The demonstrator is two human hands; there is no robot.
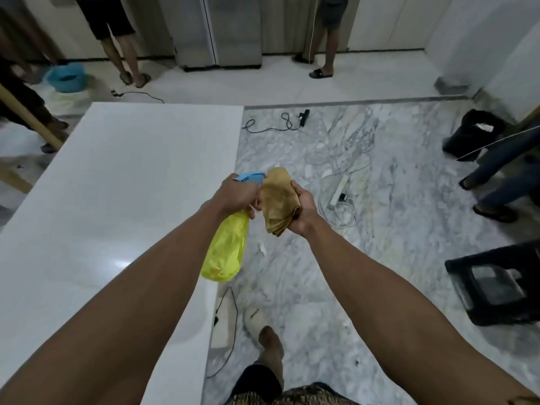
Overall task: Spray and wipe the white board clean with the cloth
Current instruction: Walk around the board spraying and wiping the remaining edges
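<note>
Clearly the left hand (236, 194) grips the spray bottle (226, 247), right hand (302, 210) clutches the cloth (277, 200) — spraying now could miss the white board (117, 185), wetting floor cables (336, 159).

Both bare forearms extended forward, converging. Left hand (236, 194) curled around neck of spray bottle (226, 249). Right hand (301, 210) just beside it, fingers gripping bunched cloth (277, 200). Hands nearly touching.

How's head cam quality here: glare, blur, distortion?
Head view: dim, soft indoor light; a glare spot on the white board; wide-angle bending toward the edges; slight softness overall, yet the spray bottle and cloth read clearly.
</note>
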